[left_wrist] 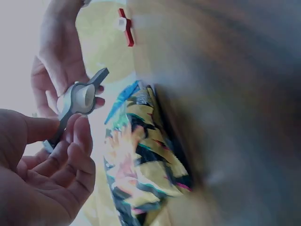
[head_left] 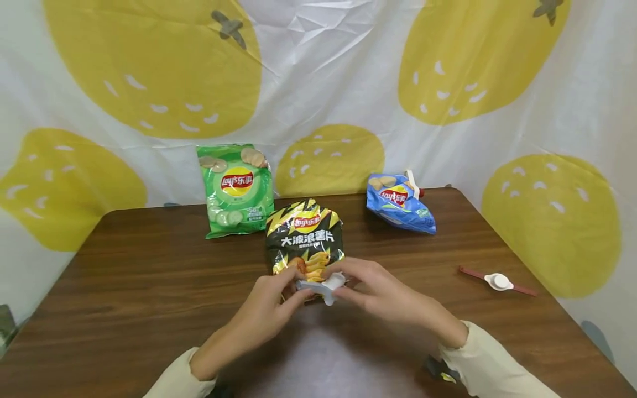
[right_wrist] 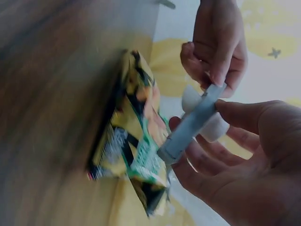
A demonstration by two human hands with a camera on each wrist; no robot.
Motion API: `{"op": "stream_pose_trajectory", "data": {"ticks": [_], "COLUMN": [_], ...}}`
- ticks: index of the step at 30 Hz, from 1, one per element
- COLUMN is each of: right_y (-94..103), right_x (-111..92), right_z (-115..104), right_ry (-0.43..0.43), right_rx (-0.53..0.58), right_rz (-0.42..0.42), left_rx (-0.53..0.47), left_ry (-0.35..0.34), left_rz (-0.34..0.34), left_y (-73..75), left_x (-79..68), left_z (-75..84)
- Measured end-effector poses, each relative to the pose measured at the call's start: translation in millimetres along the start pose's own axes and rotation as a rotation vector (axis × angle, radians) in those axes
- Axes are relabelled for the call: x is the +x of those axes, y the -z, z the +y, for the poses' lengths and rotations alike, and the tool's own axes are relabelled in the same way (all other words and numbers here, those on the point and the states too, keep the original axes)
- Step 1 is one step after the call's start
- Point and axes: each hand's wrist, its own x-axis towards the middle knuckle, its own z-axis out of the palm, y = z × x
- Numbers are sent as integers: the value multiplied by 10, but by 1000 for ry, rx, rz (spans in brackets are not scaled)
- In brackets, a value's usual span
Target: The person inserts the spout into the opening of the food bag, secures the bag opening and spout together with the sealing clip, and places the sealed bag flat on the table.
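Both hands hold a grey bag clip with a round white spout cap [left_wrist: 84,98] in front of the black chip bag. My left hand [head_left: 269,301] pinches one end of the grey bar between thumb and fingers. With thumb and fingertips, my right hand [head_left: 383,290] grips the clip near its white cap and other end. In the right wrist view the grey bar [right_wrist: 188,127] runs slanted between the two hands. Just behind them on the table is the black and yellow chip bag [head_left: 304,235], its lower part overlapped by the hands in the head view.
A green chip bag [head_left: 239,193] stands at the back left against the printed cloth. Back right lies a blue chip bag [head_left: 398,207] with a white and red clip [head_left: 413,185]. Another red and white clip [head_left: 499,282] lies right. A dark scrap [head_left: 440,369] is near the right sleeve.
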Motion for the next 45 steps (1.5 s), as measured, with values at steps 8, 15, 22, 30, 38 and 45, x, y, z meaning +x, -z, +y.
{"op": "stream_pose_trajectory", "data": {"ticks": [8,15,22,30,38,45], "right_y": [-294,-440,-454,-428,-385,-385], "right_x": [-38,22,27,7,23,2], "right_z": [54,93,89,98,107,103], "right_ry": [-97,-95,-69,-36,-61,-78], "right_rx": [72,-54,-194,-307,-279,-288], "right_rz": [-82,-106,-71,-74,-94,-91], "left_rx": [-4,10,175,367,497,566], "left_ry": [71,156,143,130,103,67], "left_rz": [40,-33,-68,-23,27,64], "left_y": [87,129,103,21,-45,-96], "left_x": [-283,-296,-159,-148,-165,-179], "left_z": [-102,-223,-224,-127,-118,-89]}}
